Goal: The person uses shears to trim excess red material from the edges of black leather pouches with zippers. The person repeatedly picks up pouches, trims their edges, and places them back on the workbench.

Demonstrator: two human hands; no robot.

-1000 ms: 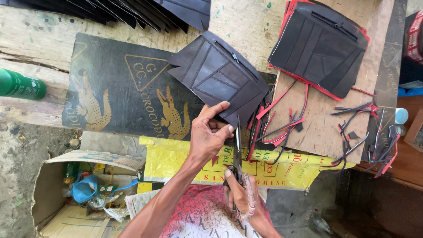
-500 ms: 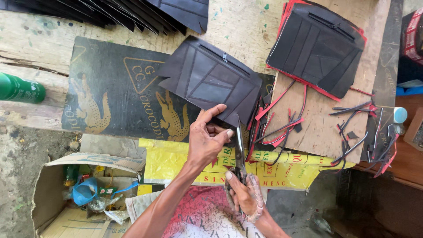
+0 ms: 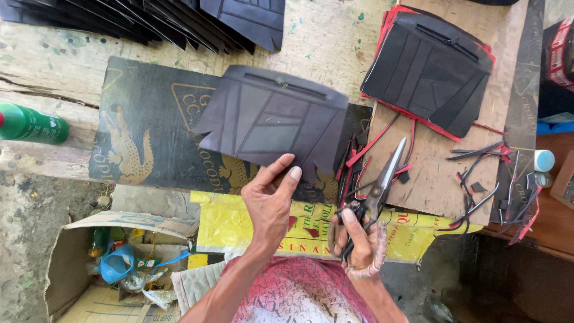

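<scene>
My left hand (image 3: 270, 197) pinches the lower edge of a dark stitched leather panel (image 3: 272, 122) with a zip along its top, holding it flat above a black printed mat (image 3: 152, 131). My right hand (image 3: 357, 239) grips the handles of metal scissors (image 3: 382, 179), whose blades point up and to the right, closed and apart from the panel. Red and black leather offcuts (image 3: 359, 155) lie between the panel and the scissors.
A stack of similar dark panels with red edges (image 3: 430, 66) rests on a wooden board (image 3: 454, 173) at the right. More dark panels (image 3: 179, 18) fan along the top. A green bottle (image 3: 33, 122) lies left. A cardboard box (image 3: 119, 263) of rubbish sits below. Offcuts (image 3: 502, 191) litter the right edge.
The leather panel has been turned from tilted to nearly level and shifted left. The scissors have swung from upright beside the panel to pointing up-right, away from it.
</scene>
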